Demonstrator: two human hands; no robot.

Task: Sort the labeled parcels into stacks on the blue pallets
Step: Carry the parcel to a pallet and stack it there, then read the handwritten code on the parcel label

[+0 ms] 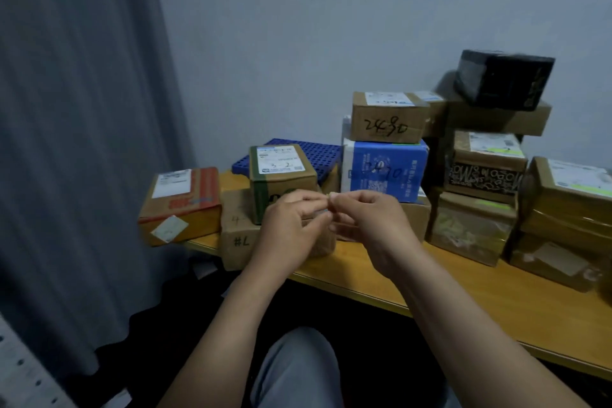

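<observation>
Head view: parcels [387, 122] stand stacked along the desk [463, 295], and one blue pallet [326, 152] shows far behind them, partly bare, so I judge most sorting remains. My left hand [291, 225] and right hand [364, 219] meet, fingers pinching a small pale scrap [332, 198], with a green-taped box [281, 172] blocking the pallet.

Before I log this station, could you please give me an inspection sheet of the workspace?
Surface: yellow table, parcels along its back.
Job's things: blue pallet behind the green-taped box; brown box marked 2490 on the blue box; black box topmost at right.
Clutter: nothing seen.
Hands: left hand and right hand meet at the fingertips; whether they pinch anything is unclear.
Cables: nothing seen.
Surroundings: grey curtain left, pale wall behind.
</observation>
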